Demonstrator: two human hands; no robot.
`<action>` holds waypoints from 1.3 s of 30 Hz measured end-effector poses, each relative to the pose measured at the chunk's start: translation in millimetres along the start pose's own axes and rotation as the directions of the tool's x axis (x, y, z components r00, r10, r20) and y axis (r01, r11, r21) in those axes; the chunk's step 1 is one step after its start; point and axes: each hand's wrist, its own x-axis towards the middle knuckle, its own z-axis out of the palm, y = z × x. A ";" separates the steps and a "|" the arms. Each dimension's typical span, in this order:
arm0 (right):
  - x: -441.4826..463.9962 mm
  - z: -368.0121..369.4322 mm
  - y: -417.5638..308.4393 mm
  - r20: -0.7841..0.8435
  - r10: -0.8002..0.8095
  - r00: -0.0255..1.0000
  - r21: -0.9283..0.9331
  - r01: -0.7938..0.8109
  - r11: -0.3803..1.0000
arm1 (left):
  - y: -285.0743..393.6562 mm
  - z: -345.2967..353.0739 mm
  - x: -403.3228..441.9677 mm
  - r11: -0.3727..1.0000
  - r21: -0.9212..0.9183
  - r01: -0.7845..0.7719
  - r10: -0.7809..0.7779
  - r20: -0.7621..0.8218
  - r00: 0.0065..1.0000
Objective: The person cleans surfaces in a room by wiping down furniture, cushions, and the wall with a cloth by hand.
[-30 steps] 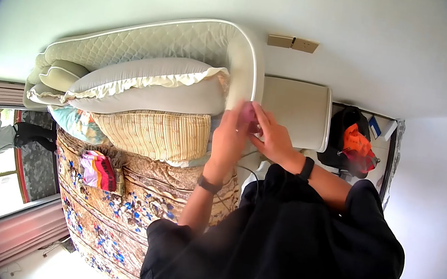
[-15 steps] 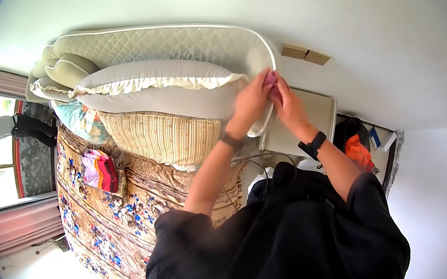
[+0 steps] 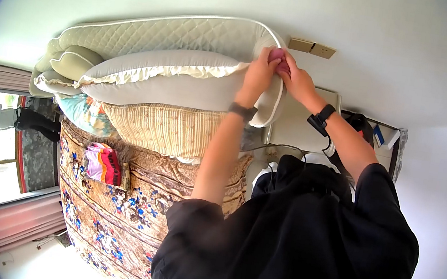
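Both my hands are up at the right rounded end of a quilted, pale headboard with white piping. Between them is a small crumpled pink cloth. My left hand grips it from the left, fingers curled. My right hand has its fingers closed on the cloth's right side. The cloth lies at the headboard's edge; whether it presses on the surface I cannot tell. A long grey pillow with a cream ruffle leans on the headboard, its right end close to my left hand.
A striped pillow and a patterned bedspread lie below. Folded colourful cloths rest on the bed. A pale bedside cabinet stands right of the headboard, under wall sockets. A person is by the window.
Both hands, still together on the pink cloth, have moved slightly upward in view along the headboard's end. The view has shifted a little.
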 end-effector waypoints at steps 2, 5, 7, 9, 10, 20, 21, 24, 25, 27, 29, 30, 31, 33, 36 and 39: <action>-15.1 -2.1 -12.0 0.030 0.006 1.000 -0.029 -0.005 1.000 | 0.4 -3.1 -17.5 0.998 0.009 0.063 -0.063 0.014 0.998; -48.1 -0.5 -31.6 0.080 0.104 0.991 -0.053 -0.100 0.994 | 19.0 -9.7 -54.3 0.992 0.050 0.120 -0.121 0.028 0.992; -74.3 11.0 -24.8 0.075 0.080 0.994 -0.014 -0.079 0.997 | 36.9 -13.8 -77.7 0.984 0.073 0.165 -0.170 0.066 0.983; -95.5 18.6 -25.3 0.067 0.052 0.996 0.026 -0.053 0.998 | 42.7 -15.4 -98.0 0.978 0.091 0.188 -0.196 0.086 0.977; -103.1 20.1 -29.3 0.057 0.035 0.998 0.044 -0.038 0.998 | 40.5 -14.8 -105.9 0.978 0.098 0.185 -0.193 0.087 0.977; -75.9 15.8 -11.3 0.140 0.008 0.990 0.087 -0.021 0.996 | 45.0 -21.0 -71.6 0.976 0.099 0.196 -0.208 0.126 0.970; -68.5 14.0 -10.0 0.135 0.006 0.991 0.093 -0.018 0.996 | 44.7 -20.3 -64.1 0.974 0.121 0.192 -0.207 0.121 0.971; -44.7 -0.3 -16.2 0.126 0.012 0.992 0.088 -0.023 0.996 | 34.4 -14.2 -44.2 0.981 0.116 0.158 -0.167 0.068 0.984; -35.4 -0.4 -12.1 0.118 0.005 0.993 0.074 -0.014 0.997 | 33.6 -12.9 -36.6 0.979 0.118 0.169 -0.176 0.056 0.983; -15.9 -1.4 -4.7 0.110 -0.005 0.994 0.036 0.001 0.999 | 27.6 -9.2 -21.5 0.983 0.117 0.144 -0.146 0.007 0.989; 1.6 -7.7 -3.4 0.119 0.002 0.993 -0.021 0.001 1.000 | 24.0 -5.0 -6.3 0.986 0.129 0.104 -0.097 -0.057 0.994; 7.5 -12.6 -4.4 0.126 0.010 0.992 -0.056 -0.003 0.998 | 28.6 -4.2 -0.7 0.983 0.135 0.126 -0.117 -0.075 0.990; 12.3 -17.8 -5.4 0.115 0.002 0.993 -0.044 0.003 0.999 | 33.5 -3.3 4.9 0.981 0.139 0.135 -0.125 -0.079 0.989; 15.9 -24.4 -8.2 0.100 -0.009 0.995 -0.013 0.010 1.000 | 41.5 -2.4 9.1 0.975 0.151 0.163 -0.151 -0.085 0.985; 14.0 -21.1 -5.5 0.082 -0.018 0.996 0.040 0.015 0.999 | 53.9 1.8 2.8 0.959 0.167 0.231 -0.212 -0.121 0.970; 1.9 -23.7 -8.4 0.056 -0.045 0.997 0.140 0.036 0.990 | 56.4 8.2 -8.5 0.969 0.128 0.213 -0.193 -0.152 0.969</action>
